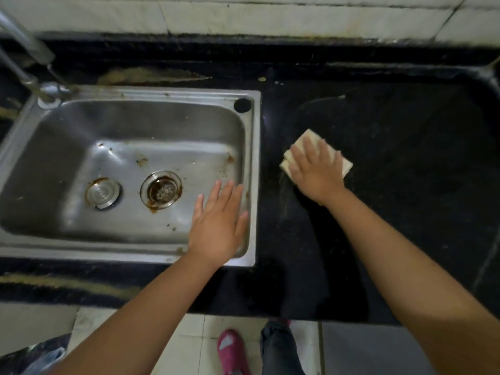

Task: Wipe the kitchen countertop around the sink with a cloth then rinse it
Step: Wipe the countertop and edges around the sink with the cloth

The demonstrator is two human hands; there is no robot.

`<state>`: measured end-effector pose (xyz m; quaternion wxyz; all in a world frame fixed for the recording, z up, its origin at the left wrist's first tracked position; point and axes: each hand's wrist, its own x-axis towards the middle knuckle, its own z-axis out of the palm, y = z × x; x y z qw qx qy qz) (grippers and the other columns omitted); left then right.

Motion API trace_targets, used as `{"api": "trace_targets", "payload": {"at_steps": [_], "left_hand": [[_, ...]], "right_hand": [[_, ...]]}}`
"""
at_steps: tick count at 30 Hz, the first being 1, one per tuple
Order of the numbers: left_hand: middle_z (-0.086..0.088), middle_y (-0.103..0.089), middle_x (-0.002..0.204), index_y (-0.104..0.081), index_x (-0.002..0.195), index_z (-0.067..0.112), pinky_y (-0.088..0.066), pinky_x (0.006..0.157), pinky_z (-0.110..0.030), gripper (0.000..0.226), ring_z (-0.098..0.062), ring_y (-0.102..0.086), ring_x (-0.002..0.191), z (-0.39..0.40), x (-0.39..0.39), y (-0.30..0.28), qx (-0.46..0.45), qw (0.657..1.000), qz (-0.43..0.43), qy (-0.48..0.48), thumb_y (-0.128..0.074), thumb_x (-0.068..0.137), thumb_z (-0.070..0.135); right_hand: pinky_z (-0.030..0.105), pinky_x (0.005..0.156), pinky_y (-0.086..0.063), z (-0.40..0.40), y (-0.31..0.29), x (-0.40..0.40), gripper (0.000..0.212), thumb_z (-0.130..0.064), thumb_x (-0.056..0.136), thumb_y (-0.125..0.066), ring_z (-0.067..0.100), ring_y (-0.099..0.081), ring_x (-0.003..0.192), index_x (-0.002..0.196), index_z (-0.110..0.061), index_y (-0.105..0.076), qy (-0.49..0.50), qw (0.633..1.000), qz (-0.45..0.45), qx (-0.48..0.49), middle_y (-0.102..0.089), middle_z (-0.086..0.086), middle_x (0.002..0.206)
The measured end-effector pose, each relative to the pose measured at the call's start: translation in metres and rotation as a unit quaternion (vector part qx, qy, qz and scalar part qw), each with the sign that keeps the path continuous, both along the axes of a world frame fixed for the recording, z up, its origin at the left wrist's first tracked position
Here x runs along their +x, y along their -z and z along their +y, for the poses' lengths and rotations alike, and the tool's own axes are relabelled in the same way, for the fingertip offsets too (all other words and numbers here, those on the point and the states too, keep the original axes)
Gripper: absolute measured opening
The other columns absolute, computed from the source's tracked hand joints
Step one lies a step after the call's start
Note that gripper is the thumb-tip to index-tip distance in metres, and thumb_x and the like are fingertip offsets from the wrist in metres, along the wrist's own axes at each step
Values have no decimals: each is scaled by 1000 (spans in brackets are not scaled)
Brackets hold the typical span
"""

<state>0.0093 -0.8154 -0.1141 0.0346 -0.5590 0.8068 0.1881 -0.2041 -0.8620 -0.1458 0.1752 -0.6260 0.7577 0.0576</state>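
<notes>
A folded pale yellow cloth (pixel 308 138) lies on the black countertop (pixel 392 163) to the right of the steel sink (pixel 135 93). My right hand (pixel 316 169) presses flat on the cloth with straight, spread fingers, covering most of it. My left hand (pixel 220 223) hovers with straight fingers over the sink's right front corner and holds nothing. The sink basin is stained, with a round drain strainer (pixel 161 190) and a loose metal plug (pixel 102 193) on its floor.
A metal tap (pixel 24 58) rises at the sink's back left corner. A white tiled wall (pixel 243 17) runs behind the counter. Brown stains mark the counter behind the sink. My foot in a pink slipper (pixel 232 350) stands on the tiled floor below.
</notes>
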Motion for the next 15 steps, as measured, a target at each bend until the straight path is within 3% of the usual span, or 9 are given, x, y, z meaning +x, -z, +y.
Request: {"api": "trace_targets", "payload": {"at_steps": [2,4,8,10,11,13,15], "left_hand": [[5,3,157,-3,148,20,6,115,-34,53,-13,9,143,-12,-23,1,17,999,18,-23,-17,100,36],[5,3,157,-3,148,18,4,115,-34,52,-13,8,144,-25,-43,3,25,998,39,-39,-21,100,31],[5,9,157,3,148,19,5,115,-38,54,-13,12,143,-42,-58,17,10,999,-29,11,-17,100,34],[5,14,156,6,147,19,8,115,-39,54,-12,15,142,-42,-60,23,9,998,-58,15,-15,100,36],[5,15,155,7,147,19,9,115,-39,54,-12,16,142,-41,-61,26,9,998,-61,11,-14,100,37],[6,17,155,8,147,20,10,114,-38,54,-11,17,142,-40,-63,28,9,998,-58,2,-13,100,36],[8,17,154,7,147,21,10,114,-38,52,-9,18,141,-41,-64,30,9,998,-64,-3,-11,100,37]], "right_hand": [[66,99,-29,38,6,7,55,-40,97,-10,41,-37,131,137,-22,-43,-113,993,29,-33,-38,12,146],[57,98,-32,82,15,2,54,-40,99,-6,36,-43,124,129,-25,-47,-168,985,21,-24,-50,8,137],[41,107,-9,119,5,-42,53,-50,97,0,25,-33,130,132,-34,-37,-166,986,12,4,-33,-7,145],[41,109,-6,87,-1,-62,75,-60,87,17,25,-27,139,141,-34,-27,-107,994,35,-14,-17,-10,152],[42,111,-2,66,0,-69,83,-64,78,25,24,-15,144,144,-36,-17,-75,996,28,-36,-3,-12,152],[47,114,4,17,1,-72,65,-60,86,14,22,8,145,145,-38,-2,-29,999,7,-23,13,-10,155],[50,114,6,-39,-3,-62,49,-45,98,-9,23,14,144,146,-37,-2,-28,1000,-8,-1,13,-7,156]]}}
